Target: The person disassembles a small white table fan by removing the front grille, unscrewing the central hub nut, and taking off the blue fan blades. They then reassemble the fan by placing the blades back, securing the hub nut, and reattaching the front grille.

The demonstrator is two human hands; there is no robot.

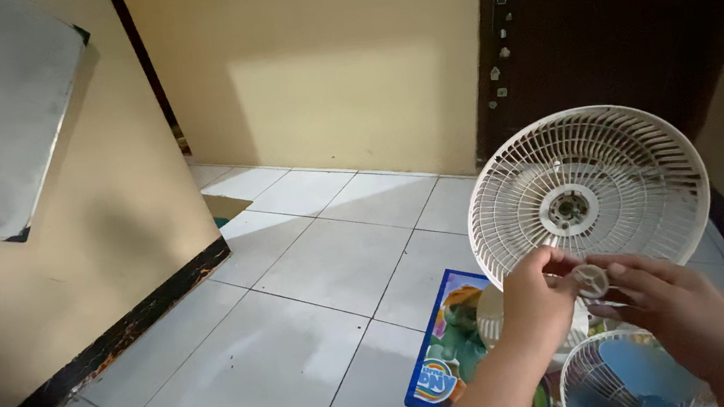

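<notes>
Above the tiled floor, left hand pinches the lower rim of the white fan guard, propping it upright so the hub faces the person. Right hand pinches a small round nut, probably the guard's, just below the hub. Second guard lies on the colourful mat.

White plastic fan grille, glossy floor tiles.
</notes>
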